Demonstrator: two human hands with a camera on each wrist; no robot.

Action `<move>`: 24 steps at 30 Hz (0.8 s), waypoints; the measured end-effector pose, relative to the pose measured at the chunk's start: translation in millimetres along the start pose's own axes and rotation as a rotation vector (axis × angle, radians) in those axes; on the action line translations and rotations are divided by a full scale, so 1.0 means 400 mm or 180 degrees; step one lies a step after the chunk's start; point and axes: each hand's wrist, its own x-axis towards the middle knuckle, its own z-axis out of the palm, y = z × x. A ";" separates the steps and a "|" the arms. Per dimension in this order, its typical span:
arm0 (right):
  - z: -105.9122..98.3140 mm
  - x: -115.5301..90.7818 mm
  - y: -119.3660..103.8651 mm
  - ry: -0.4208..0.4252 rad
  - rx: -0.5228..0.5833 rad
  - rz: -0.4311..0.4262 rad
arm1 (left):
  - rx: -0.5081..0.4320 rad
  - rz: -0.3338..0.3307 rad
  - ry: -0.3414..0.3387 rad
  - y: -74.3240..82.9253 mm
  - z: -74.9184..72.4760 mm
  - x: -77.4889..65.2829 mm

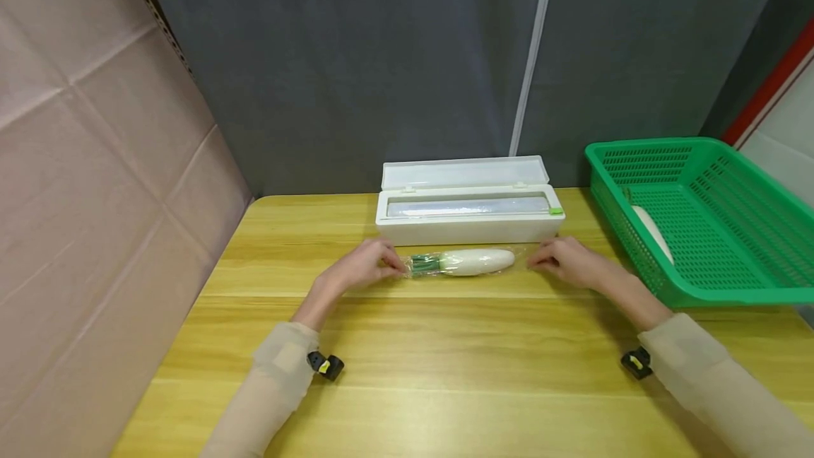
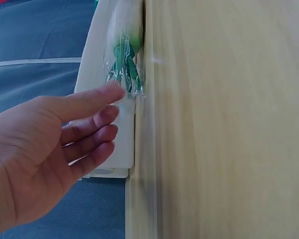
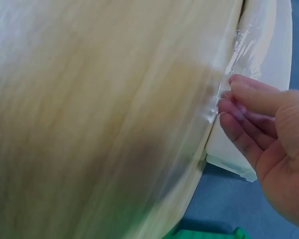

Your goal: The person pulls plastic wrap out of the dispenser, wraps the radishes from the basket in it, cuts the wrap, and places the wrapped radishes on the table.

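A white radish (image 1: pixel 478 261) with green stalks lies on the table in clear plastic wrap (image 2: pixel 111 67), its stalks to the left. At the stalk end, the thumb and forefinger of my left hand (image 1: pixel 367 262) pinch the edge of the wrap. My right hand (image 1: pixel 572 261) pinches the loose wrap past the radish's other end, as the right wrist view shows. Right behind the radish stands a white plastic-wrap box (image 1: pixel 470 232), its lid raised and a roll of film (image 1: pixel 467 206) inside. A small green piece (image 1: pixel 556 210) sits at the box's right front corner.
A green basket (image 1: pixel 750 295) stands at the right of the wooden table (image 1: pixel 445 373), with another white radish (image 1: pixel 653 233) in it. A dark grey curtain (image 1: pixel 356 69) hangs behind the table, and a pale pink covering (image 1: pixel 102 232) borders its left side.
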 end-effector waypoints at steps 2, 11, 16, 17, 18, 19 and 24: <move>-0.006 -0.005 -0.002 -0.0024 0.0030 0.0088 | -0.0072 -0.0025 -0.0010 0.001 0.001 -0.002; -0.034 -0.025 -0.006 0.0299 -0.0054 0.0473 | -0.0440 -0.0104 0.0243 -0.001 0.001 -0.010; -0.018 -0.014 -0.001 0.0357 -0.0199 0.0374 | -0.0223 -0.0170 0.0450 0.003 0.011 -0.008; -0.015 -0.011 -0.002 0.0306 -0.0191 0.0392 | -0.0173 -0.0182 0.0465 0.004 0.013 -0.007; -0.013 -0.008 -0.003 0.0245 -0.0182 0.0424 | -0.0129 -0.0205 0.0472 0.006 0.014 -0.007; -0.011 -0.004 -0.003 0.0182 -0.0175 0.0459 | -0.0076 -0.0230 0.0461 0.008 0.016 -0.007; -0.005 0.011 -0.005 -0.0078 -0.0057 0.0511 | -0.0020 -0.0307 0.0238 0.014 0.020 0.001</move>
